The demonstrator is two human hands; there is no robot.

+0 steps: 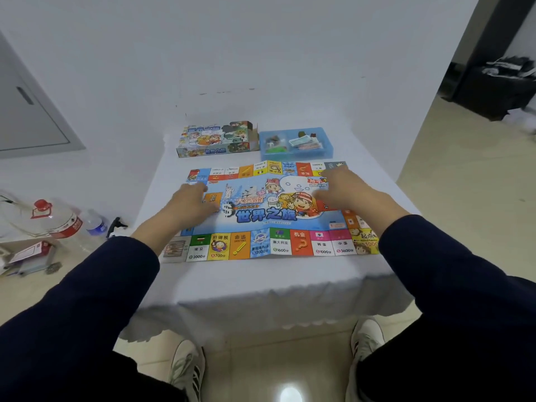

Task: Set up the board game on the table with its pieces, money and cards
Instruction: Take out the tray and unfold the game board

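A: Surface, room?
B: You're standing at a table (261,285) under a white cloth, white wall behind, bottles (72,224) sitting on the floor at left.
A: Board?
B: Board (269,216) is lying unfolded mid-table; your left hand (194,201) and right hand (342,190) are pressing flat on it, grasping nothing.
A: Hidden bits?
B: Tray (295,143) contents are blurring; box (217,139) is sitting beside it.
A: Text?
B: Reading "世界之旅", "机会", "$2000".

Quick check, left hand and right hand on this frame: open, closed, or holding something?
Left hand: open, pressing flat on the game board.
Right hand: open, fingers spread flat on the board, holding nothing.
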